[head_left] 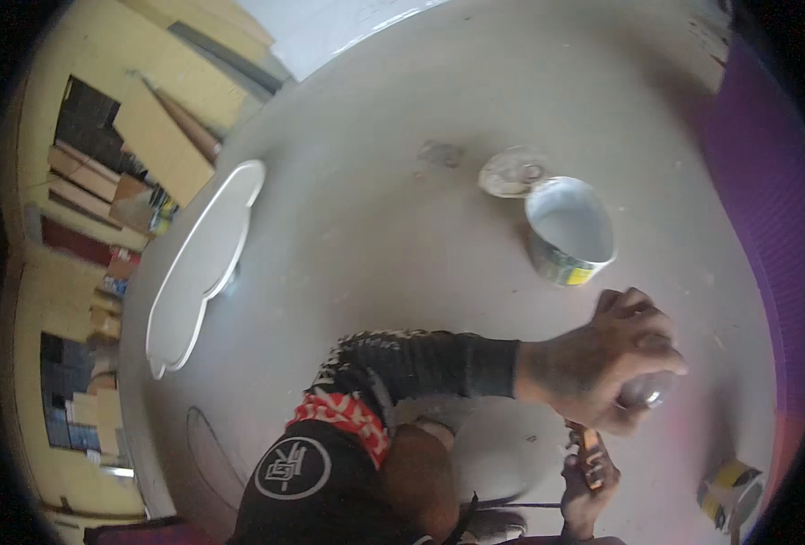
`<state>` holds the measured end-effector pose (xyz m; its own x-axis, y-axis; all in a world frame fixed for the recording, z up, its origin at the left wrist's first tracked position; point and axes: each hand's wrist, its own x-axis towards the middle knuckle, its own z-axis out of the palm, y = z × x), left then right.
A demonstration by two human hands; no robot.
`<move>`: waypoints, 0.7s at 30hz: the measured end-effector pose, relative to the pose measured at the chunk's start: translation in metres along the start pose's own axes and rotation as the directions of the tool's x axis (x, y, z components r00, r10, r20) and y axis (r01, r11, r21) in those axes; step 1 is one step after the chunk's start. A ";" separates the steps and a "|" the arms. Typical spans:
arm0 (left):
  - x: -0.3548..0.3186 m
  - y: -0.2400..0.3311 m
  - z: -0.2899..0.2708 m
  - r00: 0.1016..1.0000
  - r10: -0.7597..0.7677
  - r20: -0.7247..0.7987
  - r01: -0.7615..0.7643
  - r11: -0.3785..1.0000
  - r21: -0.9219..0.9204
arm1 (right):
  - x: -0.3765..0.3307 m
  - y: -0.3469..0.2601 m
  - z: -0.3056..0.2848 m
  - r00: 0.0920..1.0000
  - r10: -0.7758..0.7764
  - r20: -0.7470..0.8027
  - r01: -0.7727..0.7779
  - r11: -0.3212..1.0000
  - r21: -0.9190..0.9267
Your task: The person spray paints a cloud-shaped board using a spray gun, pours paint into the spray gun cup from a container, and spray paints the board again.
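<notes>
My left arm, in a black sleeve, reaches across from the left. At its end my left hand (607,363) is wrapped round a shiny, rounded metal cup (643,391). Just below it my right hand (588,486) grips an orange-brown and dark hand tool (590,454) that looks like a spray gun. Whether cup and tool are joined is hidden behind my left hand. Beyond my hands stands an open paint can (566,265), whitish inside, with a yellow patch on its side. Its paint-smeared round lid (511,173) lies beside it.
Another can with yellow markings (734,495) stands at the lower right. A white panel with a scalloped edge (198,272) is at the left, raised off the grey floor (357,209). Purple sheeting (765,154) borders the right. Boards (162,136) lean at the yellow wall.
</notes>
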<state>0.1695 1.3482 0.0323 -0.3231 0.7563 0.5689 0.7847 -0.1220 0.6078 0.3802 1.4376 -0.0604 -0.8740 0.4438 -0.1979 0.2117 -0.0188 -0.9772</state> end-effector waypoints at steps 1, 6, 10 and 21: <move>0.003 0.006 0.002 1.000 -0.026 -0.008 0.027 1.000 0.017 | 0.003 0.001 -0.006 0.989 -0.117 0.086 0.125 0.988 -0.088; 0.004 0.033 0.005 0.990 -0.105 -0.090 0.108 0.994 0.029 | -0.015 -0.028 -0.018 0.986 -0.014 0.165 0.007 0.999 0.039; 0.012 0.073 -0.013 0.985 -0.139 -0.102 0.143 0.989 0.030 | -0.046 -0.016 -0.036 0.996 0.024 0.086 -0.030 0.997 0.066; -0.012 0.170 -0.053 0.761 -0.597 -0.254 0.611 0.791 -0.027 | -0.058 -0.051 -0.029 0.929 -0.229 0.291 0.258 0.964 -0.066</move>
<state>0.2786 1.2843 0.1588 -0.8485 0.4854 0.2109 0.4090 0.3485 0.8434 0.4327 1.4387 0.0026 -0.9876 0.1562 0.0177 0.0069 0.1555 -0.9878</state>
